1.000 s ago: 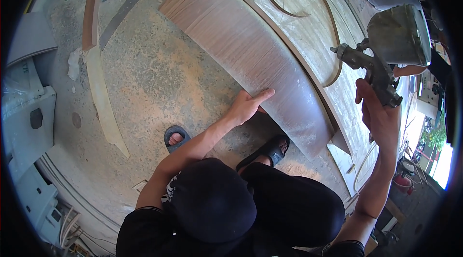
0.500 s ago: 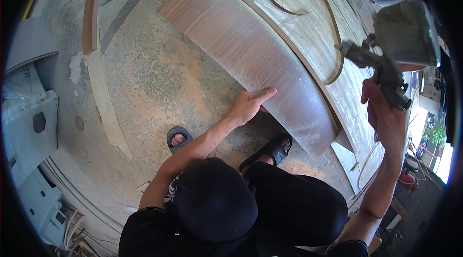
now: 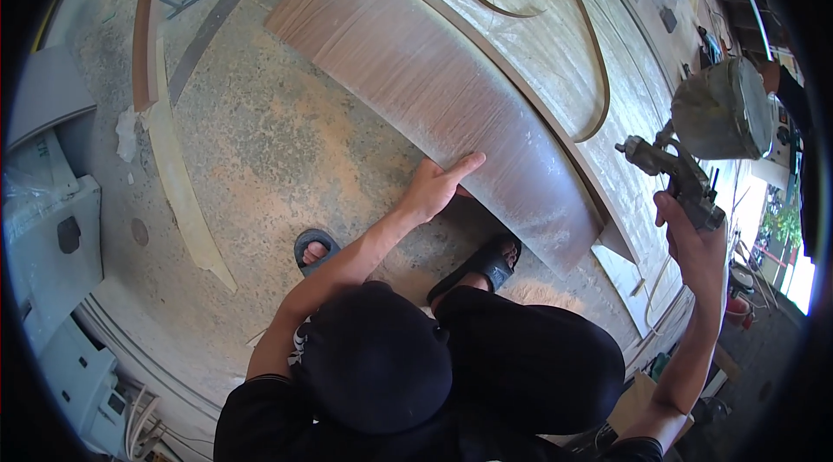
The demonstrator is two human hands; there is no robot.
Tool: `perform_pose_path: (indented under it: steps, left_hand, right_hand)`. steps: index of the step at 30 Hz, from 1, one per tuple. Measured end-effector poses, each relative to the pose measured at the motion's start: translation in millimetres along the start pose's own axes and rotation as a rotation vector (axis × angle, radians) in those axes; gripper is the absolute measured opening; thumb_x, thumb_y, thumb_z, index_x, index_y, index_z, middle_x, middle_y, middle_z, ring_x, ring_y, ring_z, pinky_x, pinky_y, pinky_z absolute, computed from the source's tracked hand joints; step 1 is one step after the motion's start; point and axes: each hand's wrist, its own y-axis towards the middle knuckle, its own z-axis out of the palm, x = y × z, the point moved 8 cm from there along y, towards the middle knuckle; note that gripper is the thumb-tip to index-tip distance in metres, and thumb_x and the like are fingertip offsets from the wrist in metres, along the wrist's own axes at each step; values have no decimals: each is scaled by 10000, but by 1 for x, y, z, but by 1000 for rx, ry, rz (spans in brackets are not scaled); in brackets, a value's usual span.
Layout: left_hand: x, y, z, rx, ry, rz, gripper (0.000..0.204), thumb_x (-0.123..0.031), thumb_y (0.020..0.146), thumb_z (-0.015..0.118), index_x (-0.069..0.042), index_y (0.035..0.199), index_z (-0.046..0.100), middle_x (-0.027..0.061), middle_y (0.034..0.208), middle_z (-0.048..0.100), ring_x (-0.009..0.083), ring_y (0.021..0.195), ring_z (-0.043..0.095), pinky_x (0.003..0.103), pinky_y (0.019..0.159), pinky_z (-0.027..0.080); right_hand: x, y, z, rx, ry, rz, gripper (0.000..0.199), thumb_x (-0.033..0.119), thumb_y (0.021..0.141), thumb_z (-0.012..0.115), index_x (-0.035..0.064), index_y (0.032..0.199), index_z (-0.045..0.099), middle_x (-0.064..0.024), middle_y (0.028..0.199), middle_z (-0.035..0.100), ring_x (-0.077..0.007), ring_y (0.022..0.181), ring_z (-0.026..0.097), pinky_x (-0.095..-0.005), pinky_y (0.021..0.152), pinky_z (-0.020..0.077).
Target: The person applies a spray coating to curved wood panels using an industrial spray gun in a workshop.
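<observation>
Left to right. At 9 o'clock, grey cabinets [image 3: 52,245] stand on the concrete floor [image 3: 278,150]. A pale curved strip [image 3: 178,180] lies on the floor beside them.

Centre: left hand [image 3: 438,186] lies flat on the lower edge of the curved panel [image 3: 434,85], fingers spread, palm pressing, not closed around anything. The panel is brown veneer, bowed, running from 12 o'clock down to about 4 o'clock, leaning against a larger pale board [image 3: 555,37] with a curved groove. Dusty sheen shows on the panel's lower end. Sandalled feet [image 3: 486,264] sit just below the panel's edge.

At 3 o'clock, right hand [image 3: 694,245] has its grip closed on the handle of a spray gun [image 3: 685,176], cup on top, nozzle facing 9 o'clock toward the panel, well apart from it. Whether a finger is on the trigger cannot be told.

Judgement: work in hand looks like spraying the panel. To do it well, keep the gun square to the curve, follow the bow evenly, hold the panel steady, and keep the left hand out of the spray path.
</observation>
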Motion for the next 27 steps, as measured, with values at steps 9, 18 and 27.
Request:
perform_pose_path:
  steps: [9,18,27]
  left_hand:
    - [2,2,-3,-17,11,10,439,-307,1007,751,17,1299,704,101,1239,731,152,1055,708,309,725,631]
    - [7,5,-7,-23,30,78,484,-266,1002,763,81,1327,672,138,1305,703,185,1208,645,322,1059,511]
    - [-1,6,5,20,-67,129,410,-191,1017,738,79,1320,673,129,1323,694,163,1221,632,315,1090,472]
  right_hand:
    - [5,5,-2,40,86,-47,228,263,1018,720,60,1112,679,24,765,642,3,527,450,-212,457,312]
    - [-1,-9,-16,4,107,29,209,274,1026,723,71,1065,694,59,730,613,14,514,407,-208,453,275]
    - [-23,-18,-31,-10,-3,75,262,326,1007,753,78,1077,708,67,726,608,12,517,407,-220,455,279]
